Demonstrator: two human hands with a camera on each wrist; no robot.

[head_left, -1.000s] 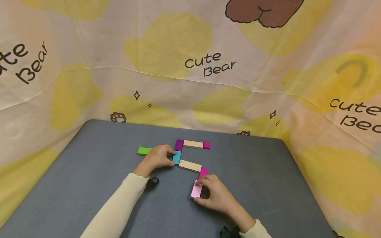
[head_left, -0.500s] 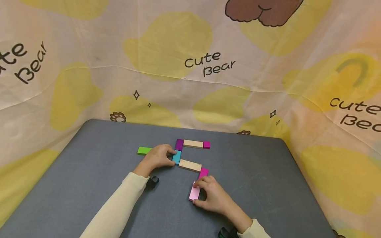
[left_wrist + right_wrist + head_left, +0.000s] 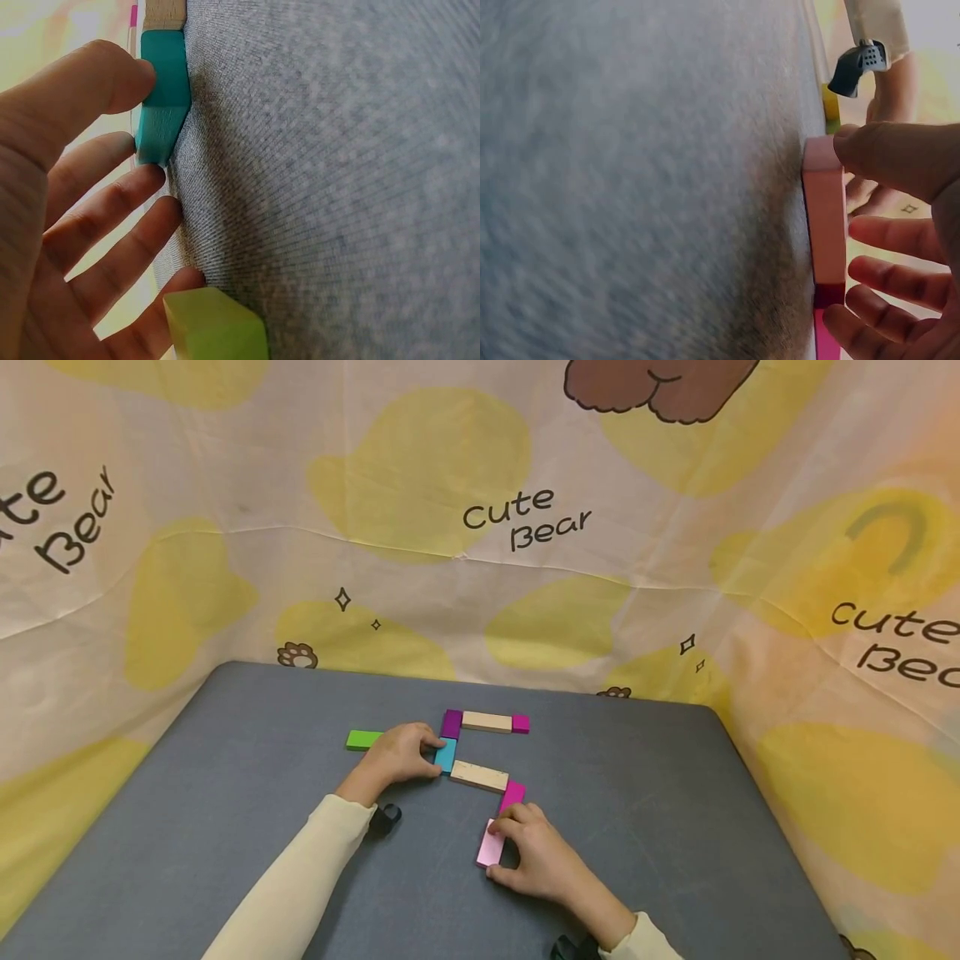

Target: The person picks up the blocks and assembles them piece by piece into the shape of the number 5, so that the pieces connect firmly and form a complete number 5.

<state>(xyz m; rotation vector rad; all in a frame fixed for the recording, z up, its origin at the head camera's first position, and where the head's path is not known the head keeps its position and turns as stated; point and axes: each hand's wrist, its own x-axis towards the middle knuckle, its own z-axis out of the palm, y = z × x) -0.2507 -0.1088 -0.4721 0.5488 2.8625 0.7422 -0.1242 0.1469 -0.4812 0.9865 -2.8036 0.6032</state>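
Observation:
In the head view my left hand [image 3: 401, 753] pinches a blue wooden block [image 3: 446, 756], thumb on its near end and fingers at its far end. The left wrist view shows the thumb against the end of this blue block [image 3: 165, 71], other fingers spread beside it. My right hand [image 3: 542, 856] holds a light pink block [image 3: 490, 847] lengthwise between thumb and fingers. The pink block lies flat, its far end meeting a magenta block [image 3: 513, 795] partly covered by fingers. A plain wooden block [image 3: 480, 777] links the magenta and blue blocks in a zigzag row.
Beyond the blue block lie a purple block [image 3: 452, 724], another plain wooden block [image 3: 487, 722] and a small magenta block [image 3: 521, 724]. A green block [image 3: 363, 740] is partly hidden behind the left hand. Patterned cloth [image 3: 420, 485] hangs around the grey table [image 3: 225, 793].
The right hand has shifted the pink block slightly left and toward the person, then it stays nearly still. The left hand and blue block keep their place.

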